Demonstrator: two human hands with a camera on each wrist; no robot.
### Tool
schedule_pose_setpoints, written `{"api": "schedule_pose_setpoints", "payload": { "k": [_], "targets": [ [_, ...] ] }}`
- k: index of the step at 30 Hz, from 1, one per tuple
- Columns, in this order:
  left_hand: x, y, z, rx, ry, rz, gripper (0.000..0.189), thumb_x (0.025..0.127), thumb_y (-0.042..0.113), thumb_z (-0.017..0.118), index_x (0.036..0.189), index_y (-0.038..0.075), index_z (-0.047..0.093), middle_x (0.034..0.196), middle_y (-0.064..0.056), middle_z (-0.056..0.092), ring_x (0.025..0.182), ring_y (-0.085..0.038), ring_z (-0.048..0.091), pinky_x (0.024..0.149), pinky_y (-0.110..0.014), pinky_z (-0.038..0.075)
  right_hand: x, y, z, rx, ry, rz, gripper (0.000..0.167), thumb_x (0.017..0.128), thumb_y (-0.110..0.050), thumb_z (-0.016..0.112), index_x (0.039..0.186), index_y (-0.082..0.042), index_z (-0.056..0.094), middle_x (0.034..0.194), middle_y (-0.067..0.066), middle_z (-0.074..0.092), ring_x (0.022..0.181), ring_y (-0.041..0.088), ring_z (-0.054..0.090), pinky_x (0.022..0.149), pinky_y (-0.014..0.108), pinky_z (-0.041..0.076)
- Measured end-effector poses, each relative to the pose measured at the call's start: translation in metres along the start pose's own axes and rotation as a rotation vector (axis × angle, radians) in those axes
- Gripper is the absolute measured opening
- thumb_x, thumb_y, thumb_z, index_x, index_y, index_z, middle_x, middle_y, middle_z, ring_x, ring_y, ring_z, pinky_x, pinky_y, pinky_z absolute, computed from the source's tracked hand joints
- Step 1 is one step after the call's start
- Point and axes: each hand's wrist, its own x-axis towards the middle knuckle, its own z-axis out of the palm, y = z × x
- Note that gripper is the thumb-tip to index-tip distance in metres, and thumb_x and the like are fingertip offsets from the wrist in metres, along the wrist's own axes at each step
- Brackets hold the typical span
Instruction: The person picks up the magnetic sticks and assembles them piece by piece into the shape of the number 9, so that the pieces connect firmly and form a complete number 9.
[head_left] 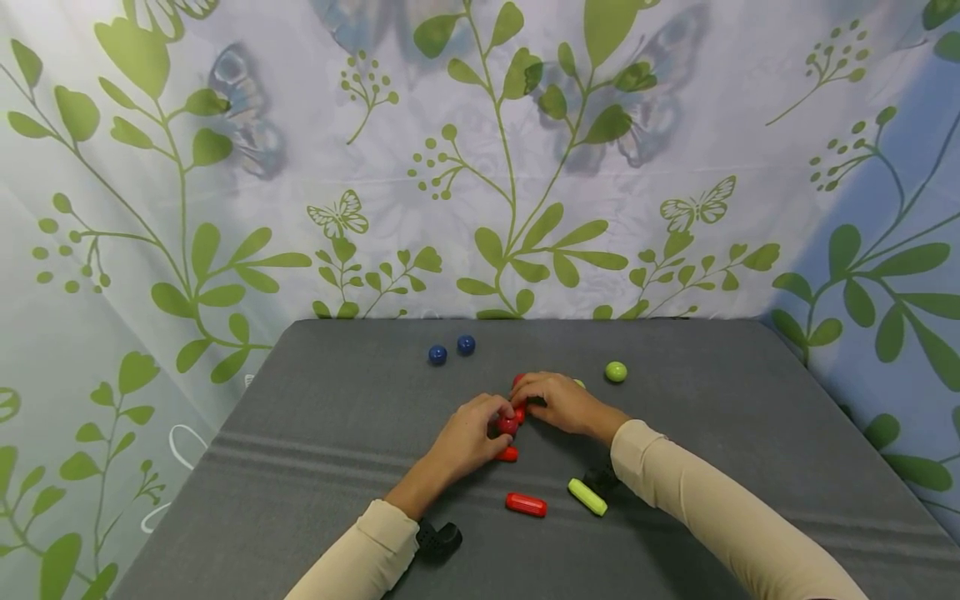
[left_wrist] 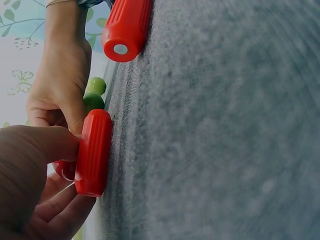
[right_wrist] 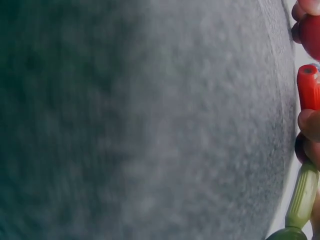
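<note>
My left hand (head_left: 467, 439) holds a glossy red ball (head_left: 507, 426) between thumb and fingers. Beside its thumb a ribbed red rod (left_wrist: 94, 154) lies on the grey cloth, partly covered in the head view. Just to the right, my right hand (head_left: 564, 403) pinches another short red rod (right_wrist: 307, 89), whose near end points at the held ball, with a small gap between them. A second red ball (head_left: 517, 380) shows at the right fingertips. Behind the right hand are a yellow-green rod (right_wrist: 303, 196) and a green ball (right_wrist: 287, 234), mostly hidden in the head view.
Nearer the front lie one red rod (head_left: 527, 504) and one yellow-green rod (head_left: 587, 497). Two blue balls (head_left: 437, 355) sit at the back left, and a lime ball (head_left: 616, 372) at the back right. A patterned curtain (head_left: 480, 167) hangs behind the table (head_left: 315, 400).
</note>
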Motion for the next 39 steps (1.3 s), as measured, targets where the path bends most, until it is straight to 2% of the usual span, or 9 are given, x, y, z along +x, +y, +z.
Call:
{"api": "schedule_pose_setpoints", "payload": {
  "k": [13,21,32,39],
  "targets": [
    [-0.001,0.006,0.006,0.025,0.035,0.014,0.027,0.084,0.014,0.084,0.102,0.016,0.063,0.099,0.002,0.06,0.086,-0.017,0.06,0.073,-0.029,0.049,0.003,-0.001,-0.008,0.02,0.001,0.002,0.03,0.088,0.008,0.072,0.106,-0.016,0.074,0.113,0.002,0.069,0.108,0.019,0.063,0.094,0.043,0.05],
    [-0.001,0.014,0.008,0.052,0.049,-0.002,0.029,0.082,0.016,0.085,0.101,0.015,0.063,0.094,0.003,0.058,0.077,-0.01,0.054,0.065,-0.027,0.047,0.002,0.004,-0.004,0.025,0.004,0.03,0.031,0.087,0.007,0.073,0.106,-0.018,0.074,0.113,-0.003,0.067,0.106,0.016,0.063,0.092,0.04,0.051],
    [-0.001,0.014,0.011,0.067,0.066,-0.033,0.029,0.081,0.017,0.086,0.099,0.015,0.063,0.09,0.002,0.057,0.073,-0.009,0.051,0.063,-0.026,0.045,0.003,0.001,-0.002,0.035,0.001,0.042,0.029,0.09,0.005,0.072,0.107,-0.018,0.074,0.113,-0.003,0.067,0.107,0.017,0.063,0.091,0.041,0.051],
    [0.002,0.013,0.013,0.091,0.089,-0.025,0.031,0.08,0.017,0.087,0.098,0.013,0.063,0.089,0.0,0.057,0.072,-0.011,0.052,0.063,-0.027,0.046,0.003,0.004,-0.002,0.036,-0.007,0.042,0.029,0.089,0.005,0.072,0.106,-0.019,0.073,0.115,-0.003,0.067,0.109,0.017,0.063,0.093,0.042,0.051]
  ]
}}
